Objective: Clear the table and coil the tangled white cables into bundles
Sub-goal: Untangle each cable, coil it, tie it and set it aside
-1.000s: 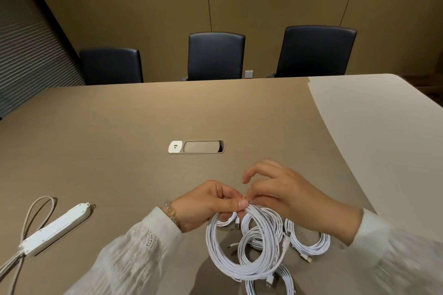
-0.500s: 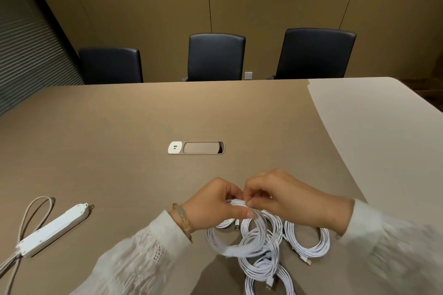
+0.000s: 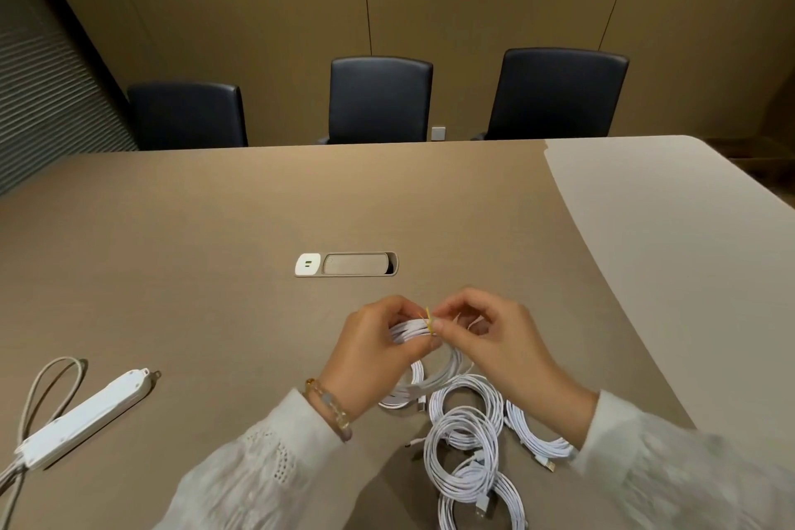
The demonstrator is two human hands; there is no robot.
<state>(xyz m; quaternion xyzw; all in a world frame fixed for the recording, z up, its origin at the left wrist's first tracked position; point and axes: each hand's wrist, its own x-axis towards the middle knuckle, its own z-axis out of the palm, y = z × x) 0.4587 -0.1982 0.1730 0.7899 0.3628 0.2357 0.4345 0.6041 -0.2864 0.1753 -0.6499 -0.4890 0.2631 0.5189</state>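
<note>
Several coiled white cable bundles (image 3: 466, 460) are laid at the brown counter's (image 3: 215, 228) near edge. Just beyond, one white cable coil (image 3: 413, 331) is gripped by the left hand (image 3: 374, 353), while its thin yellow tie (image 3: 429, 319) is pinched by the right hand (image 3: 490, 336).

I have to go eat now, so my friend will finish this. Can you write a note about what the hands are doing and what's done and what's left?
Left hand grips the coiled white cable above the table.
Right hand pinches a yellow tie at the top of that coil.
Done: several coiled bundles lie near the table's front edge.
Left: finish the tie, set the coil down, then clear the power strip on the left.
</note>
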